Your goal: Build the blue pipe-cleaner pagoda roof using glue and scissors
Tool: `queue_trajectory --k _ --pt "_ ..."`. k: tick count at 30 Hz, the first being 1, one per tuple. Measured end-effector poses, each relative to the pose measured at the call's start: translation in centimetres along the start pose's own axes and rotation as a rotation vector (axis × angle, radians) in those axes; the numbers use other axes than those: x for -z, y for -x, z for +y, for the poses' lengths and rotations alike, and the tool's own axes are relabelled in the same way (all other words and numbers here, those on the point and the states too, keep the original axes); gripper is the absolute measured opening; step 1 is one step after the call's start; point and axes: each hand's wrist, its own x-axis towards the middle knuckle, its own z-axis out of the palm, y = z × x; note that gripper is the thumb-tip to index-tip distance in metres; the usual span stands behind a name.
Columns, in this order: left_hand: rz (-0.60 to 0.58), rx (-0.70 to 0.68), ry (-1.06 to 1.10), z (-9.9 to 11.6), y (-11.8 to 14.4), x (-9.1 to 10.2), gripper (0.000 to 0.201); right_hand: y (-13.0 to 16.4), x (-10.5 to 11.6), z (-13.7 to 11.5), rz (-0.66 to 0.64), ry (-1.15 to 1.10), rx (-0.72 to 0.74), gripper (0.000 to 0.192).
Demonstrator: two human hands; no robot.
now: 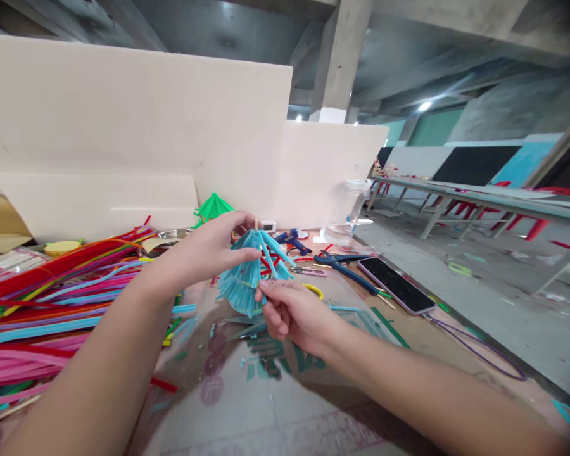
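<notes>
So a big heap of fuzzy stems [33,329] is piled on the left, with a green canopy [213,206] propped behind. The top of a tiered blue canopy [240,282], mid-table, is held between the left hand's [213,247] thumb and fingers. Right hand's [292,313] fingertips are pinched narrow by its lower tier; can't tell what's gripped. Blue-handled pliers [351,272] and a phone [396,285] are parked rightward.

Pipe cleaners [38,330] lie left of the model [242,278] — phone [396,285] right, jar [346,212] farther back.
</notes>
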Motion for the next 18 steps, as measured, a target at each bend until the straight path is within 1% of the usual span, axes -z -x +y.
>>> queue_trajectory --k 7,11,15,18 --pt "0.006 0.001 0.001 0.28 0.05 -0.08 0.039 0.1 -0.3 -0.22 -0.03 -0.012 -0.029 0.028" --pt "0.017 0.0 -0.009 -0.15 -0.06 -0.16 0.042 -0.08 -0.03 0.09 -0.007 0.0 -0.007 0.031" --pt "0.013 0.003 -0.002 -0.41 -0.09 -0.13 0.043 -0.2 0.24 0.44 -0.025 -0.019 0.0 0.035" --pt "0.004 0.001 -0.01 -0.16 -0.01 -0.02 0.041 -0.13 0.06 0.56 0.003 0.046 0.032 0.036"
